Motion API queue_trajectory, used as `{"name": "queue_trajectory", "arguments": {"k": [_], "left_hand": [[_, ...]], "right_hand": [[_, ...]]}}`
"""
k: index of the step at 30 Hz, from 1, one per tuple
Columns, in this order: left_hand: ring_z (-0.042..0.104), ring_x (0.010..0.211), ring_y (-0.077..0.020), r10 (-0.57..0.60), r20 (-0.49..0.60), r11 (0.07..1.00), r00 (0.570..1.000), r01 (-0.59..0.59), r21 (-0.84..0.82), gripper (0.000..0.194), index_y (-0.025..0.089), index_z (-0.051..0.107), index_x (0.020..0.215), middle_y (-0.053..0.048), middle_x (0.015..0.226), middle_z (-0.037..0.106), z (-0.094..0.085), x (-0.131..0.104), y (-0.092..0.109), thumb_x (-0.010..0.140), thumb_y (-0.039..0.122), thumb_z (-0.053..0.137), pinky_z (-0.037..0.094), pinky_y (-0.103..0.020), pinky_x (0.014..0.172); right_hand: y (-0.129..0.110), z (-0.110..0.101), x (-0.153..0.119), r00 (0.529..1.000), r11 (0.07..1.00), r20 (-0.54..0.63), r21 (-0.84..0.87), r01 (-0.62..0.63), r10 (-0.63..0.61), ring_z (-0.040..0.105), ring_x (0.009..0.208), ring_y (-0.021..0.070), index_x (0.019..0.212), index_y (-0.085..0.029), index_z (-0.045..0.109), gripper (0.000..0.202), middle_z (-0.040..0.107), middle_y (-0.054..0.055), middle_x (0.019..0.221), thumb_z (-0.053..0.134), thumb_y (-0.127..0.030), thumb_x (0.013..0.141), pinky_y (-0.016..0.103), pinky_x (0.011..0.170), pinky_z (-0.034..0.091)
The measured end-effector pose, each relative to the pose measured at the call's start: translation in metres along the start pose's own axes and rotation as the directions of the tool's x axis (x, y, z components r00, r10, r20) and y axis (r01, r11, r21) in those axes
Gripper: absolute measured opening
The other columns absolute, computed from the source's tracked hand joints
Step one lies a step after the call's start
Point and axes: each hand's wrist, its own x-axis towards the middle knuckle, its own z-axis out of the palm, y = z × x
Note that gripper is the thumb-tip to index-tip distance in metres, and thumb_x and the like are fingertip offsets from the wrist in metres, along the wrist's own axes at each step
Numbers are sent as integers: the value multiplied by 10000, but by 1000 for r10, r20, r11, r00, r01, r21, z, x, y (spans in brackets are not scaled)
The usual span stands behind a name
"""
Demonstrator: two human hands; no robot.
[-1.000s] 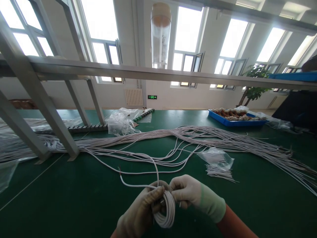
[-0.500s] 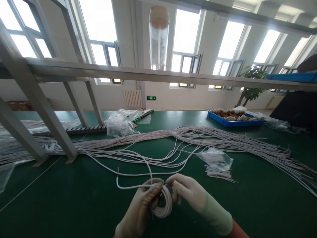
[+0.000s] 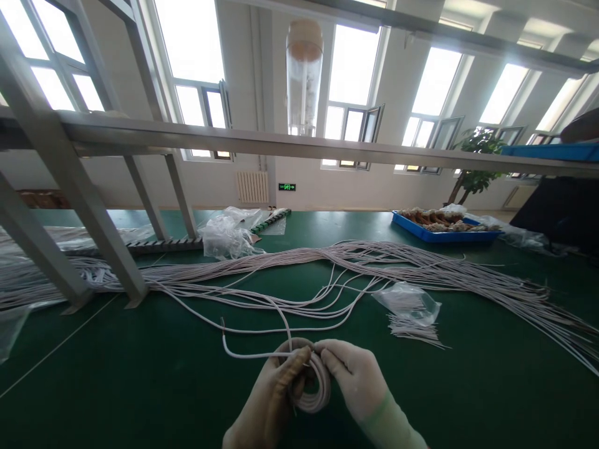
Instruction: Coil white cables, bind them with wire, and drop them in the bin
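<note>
A small coil of white cable [image 3: 320, 393] is held low in the middle of the head view. My left hand [image 3: 281, 383], in a glove with stained fingertips, is closed round the coil's left side. One stripped cable end [image 3: 234, 355] sticks out leftward past it. My gloved right hand [image 3: 353, 374] pinches at the coil's upper right, its fingertips close to those of my left hand. What lies between the right fingertips is too small to make out.
A long bundle of white cables [image 3: 374, 254] crosses the green table [image 3: 154, 380]. A plastic bag [image 3: 409, 304] lies on short white ties [image 3: 416, 330]. Farther back are a blue tray [image 3: 435, 236], crumpled plastic [image 3: 227, 236] and metal shelf posts [image 3: 100, 218].
My right hand has moved in against the coil, and its fingers have drawn together. The coil has shifted slightly to the right, still in my left hand.
</note>
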Motion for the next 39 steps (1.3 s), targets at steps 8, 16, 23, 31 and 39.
{"name": "queue_trajectory", "arguments": {"k": [8,16,23,31,39], "left_hand": [[659,986,-306,103,-37,995,994,-103,1,579,198,640,1061,-77,1019,709,13,-8,6,624,469,905,523,-428,892],[636,1117,-354,87,-71,995,994,-89,-34,560,198,628,1141,-122,1172,676,10,-3,-4,774,601,755,545,-477,918],[672,1034,-319,32,-40,992,999,-37,-118,584,166,594,1189,-115,1129,691,8,4,-6,794,565,756,544,-470,936],[670,980,-292,56,-6,998,998,-56,-39,429,194,654,1063,-83,1007,718,2,7,-9,787,498,778,521,-444,952],[635,1011,-319,80,51,997,996,-80,-2,516,192,660,1045,-82,973,678,0,19,-12,704,538,832,491,-489,992]], "right_hand": [[-4,10,-5,999,997,-30,-75,11,-14,705,1048,259,1280,-184,656,346,721,91,1170,478,-284,1001,382,897,622],[-20,30,-7,997,925,-14,-372,-76,77,572,1283,375,1472,-195,504,595,589,129,1430,641,-240,895,550,1057,521],[-6,41,-3,990,854,-57,-513,82,-130,675,1138,370,1424,-106,561,503,669,206,1300,360,-370,1046,530,962,590],[4,27,2,930,751,-59,-609,255,-364,714,907,284,1150,-189,700,400,746,144,1047,325,-295,1061,429,804,606],[7,18,4,911,612,-12,-745,268,-413,568,755,254,947,-201,695,323,678,115,903,375,-168,959,394,646,475]]}}
